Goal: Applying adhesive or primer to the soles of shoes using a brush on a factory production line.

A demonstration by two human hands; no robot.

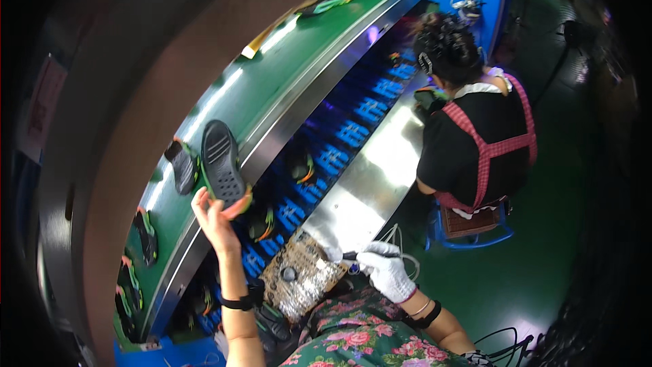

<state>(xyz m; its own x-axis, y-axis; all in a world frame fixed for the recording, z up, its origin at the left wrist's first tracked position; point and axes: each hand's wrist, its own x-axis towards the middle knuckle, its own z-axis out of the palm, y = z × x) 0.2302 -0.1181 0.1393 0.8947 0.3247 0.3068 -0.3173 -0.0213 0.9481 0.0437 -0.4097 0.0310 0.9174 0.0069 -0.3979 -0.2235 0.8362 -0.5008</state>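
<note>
My bare left hand [219, 225] reaches up to the edge of the green conveyor belt. Its fingers grip the heel end of a dark grey shoe [221, 160], whose ridged, holed sole faces me; bits of green and orange show at its rim. White-gloved, my right hand [387, 272] is closed around a slim dark-handled tool [350, 256] over the work surface. The tool's pale tip is blurred, so its exact kind is unclear. Just left of that tip lies a plastic-wrapped board [299, 278] with a small round dark cup [289, 274] on it.
Along the conveyor belt [272, 81] lie several more shoes [183, 168]. Below its metal edge, a row of blue holders [333, 158] carries a few shoes. A shiny metal table [373, 177] runs toward a co-worker [485, 122] seated on a blue stool [468, 228], at right.
</note>
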